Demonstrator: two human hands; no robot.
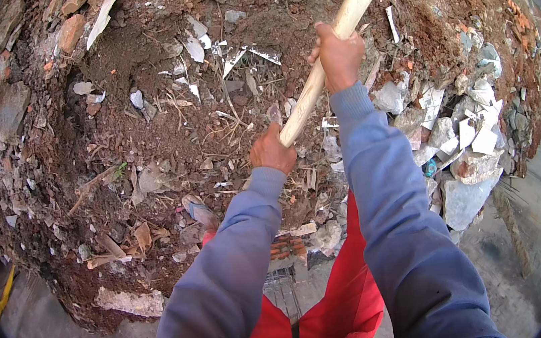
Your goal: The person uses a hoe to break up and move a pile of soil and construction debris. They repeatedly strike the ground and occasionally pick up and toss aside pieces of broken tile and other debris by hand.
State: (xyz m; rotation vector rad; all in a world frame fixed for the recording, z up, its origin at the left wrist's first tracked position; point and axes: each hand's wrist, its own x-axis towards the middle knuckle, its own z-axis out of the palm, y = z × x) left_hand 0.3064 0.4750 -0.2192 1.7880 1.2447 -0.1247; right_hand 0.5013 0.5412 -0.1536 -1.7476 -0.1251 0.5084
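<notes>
- a heap of reddish-brown soil (142, 117) fills most of the view, strewn with dry twigs and straw.
- pale broken slabs (463, 138) lie piled at the right side of the heap.
- a grey flat stone (6, 110) sits at the far left, with a reddish brick piece (71, 32) beyond it.
- white shards (240, 56) lie near the middle, far side.
- a pale concrete chunk (128, 301) rests at the near left edge.
- grey paved ground (531, 258) shows near right.
- a yellow object (4, 296) lies at the near left.
</notes>
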